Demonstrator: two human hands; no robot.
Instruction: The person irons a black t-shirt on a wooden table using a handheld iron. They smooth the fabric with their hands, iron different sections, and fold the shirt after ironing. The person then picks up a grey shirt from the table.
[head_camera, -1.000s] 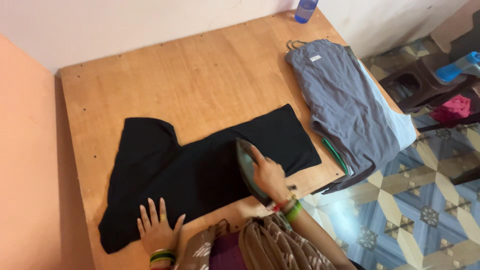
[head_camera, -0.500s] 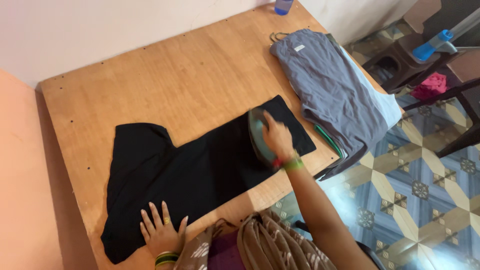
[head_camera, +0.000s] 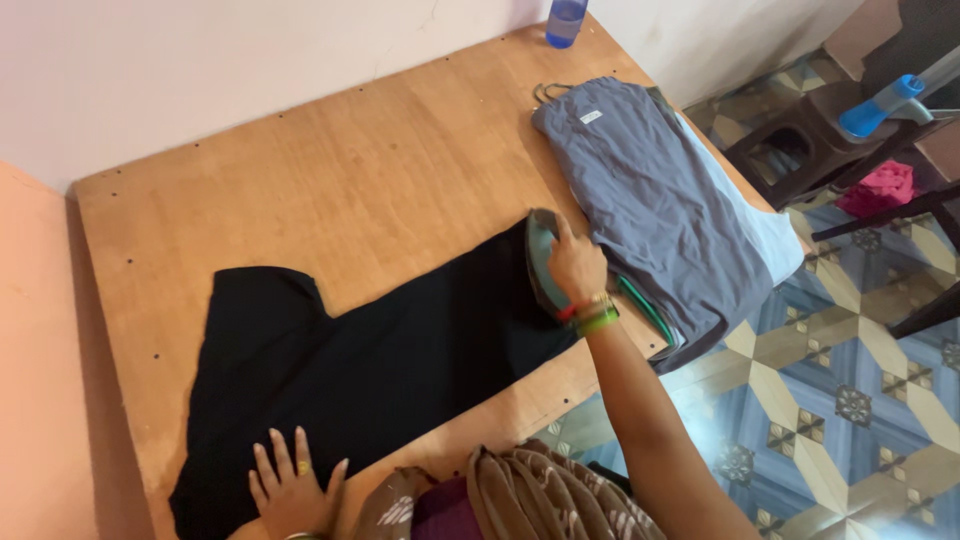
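One iron (head_camera: 543, 262) nose toward wall, right hand (head_camera: 578, 265) gripping

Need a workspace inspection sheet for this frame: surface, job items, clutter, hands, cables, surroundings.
Surface: wooden board set into a wall corner, mostly bare at the back.
Job's things: black garment spread flat; iron resting on its right end.
Clutter: stack of folded clothes, grey piece on top, at the board's right edge; blue bottle at the far edge.
Hands: left hand flat on the garment's near edge, fingers spread; right hand gripping the iron.
Cables: nothing seen.
Surroundings: patterned tile floor; dark stool; pink cloth; blue spray bottle.
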